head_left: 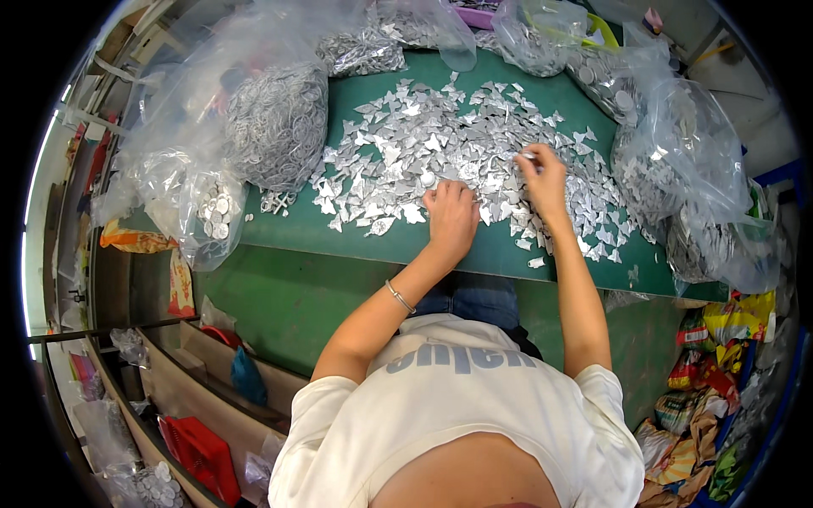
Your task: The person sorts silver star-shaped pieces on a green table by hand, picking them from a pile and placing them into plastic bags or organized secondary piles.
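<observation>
A wide heap of small, flat, silver-coloured metal pieces (389, 157), many with pointed shapes, spreads over the green tabletop (356, 93). At the heap's near edge rests my left hand (453, 216), its fingers curled down on the pieces. A round silver piece (428, 179) lies just beyond those fingertips; what the fingers hold, if anything, is hidden. To the right, my right hand (544, 182) is raised slightly over the heap. Its thumb and fingers pinch a small silver metal piece (528, 156), whose exact shape is too small to make out.
Left of the heap stands a clear bag of silver wire-like parts (279, 123), with a bag of round discs (218, 212) nearby. More filled plastic bags (677, 161) line the right and far edges. Shelving (186, 372) is at lower left; colourful packages (703, 372) lie at lower right.
</observation>
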Tool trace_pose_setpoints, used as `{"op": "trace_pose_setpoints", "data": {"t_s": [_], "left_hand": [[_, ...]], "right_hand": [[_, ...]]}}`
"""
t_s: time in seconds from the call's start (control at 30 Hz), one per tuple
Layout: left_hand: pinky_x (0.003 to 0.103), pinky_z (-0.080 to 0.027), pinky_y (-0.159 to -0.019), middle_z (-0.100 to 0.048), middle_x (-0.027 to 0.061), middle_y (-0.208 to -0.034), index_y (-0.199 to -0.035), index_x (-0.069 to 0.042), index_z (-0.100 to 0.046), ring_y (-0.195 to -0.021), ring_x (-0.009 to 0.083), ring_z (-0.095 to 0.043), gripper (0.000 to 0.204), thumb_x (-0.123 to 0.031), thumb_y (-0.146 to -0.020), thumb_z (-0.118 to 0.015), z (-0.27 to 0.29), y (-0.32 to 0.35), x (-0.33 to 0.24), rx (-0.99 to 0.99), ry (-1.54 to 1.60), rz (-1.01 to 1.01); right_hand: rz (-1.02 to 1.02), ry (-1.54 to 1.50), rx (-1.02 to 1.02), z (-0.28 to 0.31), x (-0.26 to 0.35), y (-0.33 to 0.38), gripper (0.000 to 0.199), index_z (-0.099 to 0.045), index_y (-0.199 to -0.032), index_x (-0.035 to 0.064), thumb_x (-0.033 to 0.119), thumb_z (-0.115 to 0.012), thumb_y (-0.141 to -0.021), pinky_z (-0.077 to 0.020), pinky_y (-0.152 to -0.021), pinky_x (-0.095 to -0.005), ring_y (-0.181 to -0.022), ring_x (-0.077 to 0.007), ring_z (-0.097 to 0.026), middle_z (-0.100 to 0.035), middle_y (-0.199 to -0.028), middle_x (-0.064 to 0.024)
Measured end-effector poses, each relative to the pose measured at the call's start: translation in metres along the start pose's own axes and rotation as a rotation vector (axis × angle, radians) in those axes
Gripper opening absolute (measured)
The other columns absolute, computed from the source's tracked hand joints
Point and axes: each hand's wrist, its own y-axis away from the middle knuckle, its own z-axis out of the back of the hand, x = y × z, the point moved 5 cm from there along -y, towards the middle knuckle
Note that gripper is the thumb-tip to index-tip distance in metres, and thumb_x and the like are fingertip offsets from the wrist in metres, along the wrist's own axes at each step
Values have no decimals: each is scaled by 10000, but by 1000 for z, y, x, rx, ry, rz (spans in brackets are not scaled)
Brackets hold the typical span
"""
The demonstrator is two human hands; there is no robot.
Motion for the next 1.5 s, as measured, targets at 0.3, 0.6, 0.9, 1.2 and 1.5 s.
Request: {"op": "trace_pose_setpoints", "data": {"t_s": [0.3, 0.6, 0.9, 1.2, 1.5], "left_hand": [[343, -477, -770, -570, 65, -923, -1017, -23, -533, -862, 178, -564, 154, -104, -907, -461, -6, 12, -6, 247, 1626, 954], [296, -485, -790, -593, 67, -971, -1201, 1, -483, -921, 169, -572, 318, -145, -919, -480, -20, 41, -3, 373, 1825, 1136], [259, -448, -651, -521, 61, -894, -1210, 42, -437, -720, 118, -487, 344, -58, -885, -487, -8, 41, -10, 328, 1890, 1164], [367, -432, -876, -574, 78, -1054, -1125, -36, -511, -1036, 214, -542, 299, -257, -935, -445, -8, 27, -13, 36, 2089, 1157], [274, -487, -699, -541, 61, -884, -1128, 4, -490, -777, 137, -535, 261, -23, -868, -489, 11, -8, 57, 77, 1895, 1343]], "right_hand": [[-459, -546, 339, -11, 26, 73, 269, -513, -1153, 39, 85, -513, -888, -390, -483, -188, -541, -57, -470, -608, -784, -51], [-62, 300, -42, 35, 28, 36, 181, -627, -949, 3, 119, -573, -821, -462, -609, -344, -641, -311, -570, -603, -914, -155], [277, 736, -173, 32, -25, -22, 149, -626, -856, 41, 146, -650, -752, -343, -852, -396, -934, -265, -513, -599, -913, -74], [-134, -201, 423, -40, 40, 70, 96, -584, -809, 20, 91, -636, -772, -410, -805, -312, -930, -227, -527, -563, -1031, -100], [226, 165, 9, 2, 64, 80, 76, -562, -847, -21, 2, -583, -778, -421, -777, -356, -861, -302, -532, -568, -886, -139]]}}
